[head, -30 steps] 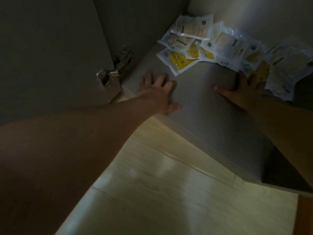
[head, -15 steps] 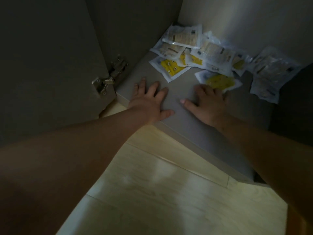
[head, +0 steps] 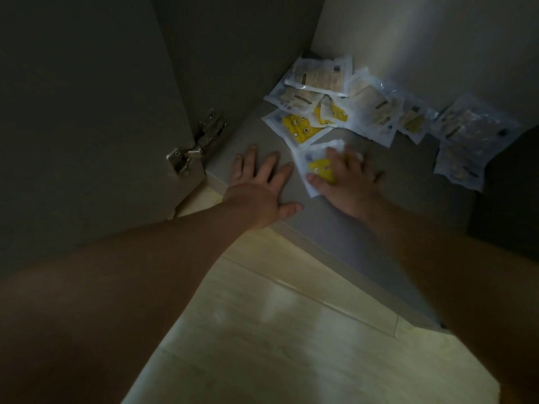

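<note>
A small clear packet with a yellow insert (head: 318, 168) lies flat on the grey cabinet shelf (head: 388, 228), near its front edge and just left of the middle of the view. The right hand (head: 348, 182) rests on top of it, palm down, fingers spread and fairly straight, pressing rather than curling round it; the thumb lies along the packet's near left corner. At 9 o'clock from the packet, close but not touching it, the left hand (head: 256, 189) lies flat on the bare shelf with fingers apart and straight, holding nothing. At 12 o'clock from the packet, a heap of similar packets (head: 320, 88) overlaps in the back corner, one with a yellow print (head: 302, 130) nearest. At 2 o'clock more clear packets (head: 466, 138) lie against the rear wall, well apart from the hands. At 9 o'clock beyond the left hand, a metal hinge (head: 194, 150) joins the open door (head: 87, 112) to the cabinet side. At 6 o'clock, below the shelf edge, is pale tiled floor (head: 291, 330).
</note>
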Motion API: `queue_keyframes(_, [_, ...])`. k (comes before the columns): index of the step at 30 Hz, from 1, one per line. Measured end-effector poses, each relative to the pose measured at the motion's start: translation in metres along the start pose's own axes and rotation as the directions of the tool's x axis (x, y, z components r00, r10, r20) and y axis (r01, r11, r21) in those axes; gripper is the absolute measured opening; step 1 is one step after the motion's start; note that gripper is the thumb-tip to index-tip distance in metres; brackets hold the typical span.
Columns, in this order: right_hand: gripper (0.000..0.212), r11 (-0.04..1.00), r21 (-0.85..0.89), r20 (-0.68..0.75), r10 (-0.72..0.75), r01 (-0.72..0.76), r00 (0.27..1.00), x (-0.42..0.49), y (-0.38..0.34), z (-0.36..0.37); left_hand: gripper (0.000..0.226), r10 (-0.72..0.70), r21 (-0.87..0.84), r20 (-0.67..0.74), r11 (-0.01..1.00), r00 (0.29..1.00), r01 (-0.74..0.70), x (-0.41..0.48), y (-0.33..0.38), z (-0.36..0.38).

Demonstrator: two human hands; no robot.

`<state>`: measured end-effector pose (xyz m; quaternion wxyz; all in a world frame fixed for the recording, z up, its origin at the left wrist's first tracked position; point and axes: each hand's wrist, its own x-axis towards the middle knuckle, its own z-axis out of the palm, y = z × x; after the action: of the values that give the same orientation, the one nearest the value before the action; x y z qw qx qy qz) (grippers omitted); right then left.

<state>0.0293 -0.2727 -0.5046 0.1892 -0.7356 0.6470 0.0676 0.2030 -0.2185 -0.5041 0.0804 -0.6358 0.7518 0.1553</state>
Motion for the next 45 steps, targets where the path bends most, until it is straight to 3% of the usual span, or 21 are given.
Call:
queue_keyframes(2, [0.062,0.995,0.026,-0.005,-0.097,0.097,0.995,-0.006,-0.012,0.006,0.084,0.004,-0.012,-0.035,1.000,0.999,-0.005,-0.002,0.000,0.003])
queue_keyframes(5, [0.063,0.979,0.080,-0.287,-0.157,0.187,0.945,-0.005,-0.003,0.003,0.086,0.020,-0.057,-0.082,0.998,0.996,-0.025,-0.003,-0.002,0.005])
queue_keyframes(8, [0.062,0.996,-0.077,-0.491,0.003,-0.047,0.871,0.008,0.036,-0.011,0.077,0.048,0.046,-0.031,0.998,0.998,-0.047,-0.002,-0.004,0.003])
queue_keyframes(10, [0.068,0.983,-0.068,-0.391,0.130,-0.169,0.911,0.019,0.065,-0.029,0.072,0.047,0.085,0.001,0.995,0.999,-0.047,0.000,-0.003,0.002])
queue_keyframes(12, [0.078,0.964,-0.065,-0.116,0.248,-0.256,0.962,0.037,0.098,-0.044,0.072,0.047,0.081,0.005,0.996,0.999,-0.047,0.000,-0.002,0.002])
queue_keyframes(14, [0.090,0.955,-0.062,0.081,0.295,-0.291,0.952,0.050,0.116,-0.049,0.072,0.046,0.073,0.003,0.996,0.999,-0.046,0.000,-0.003,0.003])
queue_keyframes(20, [0.087,0.950,0.076,0.046,0.299,-0.302,0.953,0.037,0.093,-0.036,0.072,0.031,0.087,0.026,0.996,0.999,-0.033,0.001,-0.001,0.004])
queue_keyframes(24, [0.088,0.983,0.019,-0.025,0.183,-0.182,0.983,0.032,0.098,-0.043,0.072,0.025,0.086,0.030,0.996,0.999,-0.027,0.001,-0.001,0.004])
queue_keyframes(27, [0.079,0.949,-0.107,-0.182,0.274,-0.296,0.944,0.028,0.123,-0.056,0.072,0.023,0.085,0.032,0.996,0.999,-0.025,0.001,-0.002,0.003])
queue_keyframes(28, [0.081,0.920,-0.105,-0.159,0.360,-0.378,0.919,0.026,0.132,-0.058,0.071,0.022,0.084,0.031,0.996,0.999,-0.024,0.001,-0.002,0.003])
queue_keyframes(30, [0.089,0.859,0.006,0.015,0.511,-0.511,0.859,0.020,0.141,-0.058,0.072,0.020,0.084,0.026,0.996,0.999,-0.022,0.000,-0.001,0.003])
queue_keyframes(32, [0.093,0.822,0.101,0.104,0.551,-0.560,0.828,0.019,0.136,-0.057,0.072,0.020,0.087,0.025,0.996,0.999,-0.022,0.000,0.000,0.003])
queue_keyframes(36, [0.092,0.884,0.117,0.079,0.446,-0.453,0.891,0.011,0.110,-0.051,0.072,0.018,0.099,0.031,0.995,0.999,-0.021,0.000,0.001,0.002])
queue_keyframes(40, [0.077,0.986,0.069,0.022,0.151,-0.152,0.988,0.008,0.077,-0.033,0.072,0.004,0.108,0.048,0.994,0.999,-0.010,-0.001,0.001,0.001])
queue_keyframes(43, [0.061,0.994,0.102,-0.233,-0.019,0.044,0.972,0.011,0.063,-0.034,0.072,-0.002,0.102,0.053,0.995,0.999,-0.003,-0.002,0.002,0.001])
queue_keyframes(45, [0.069,1.000,0.008,-0.398,0.028,-0.027,0.917,0.012,0.065,-0.038,0.071,-0.004,0.092,0.053,0.996,0.999,-0.001,-0.002,0.002,0.002])
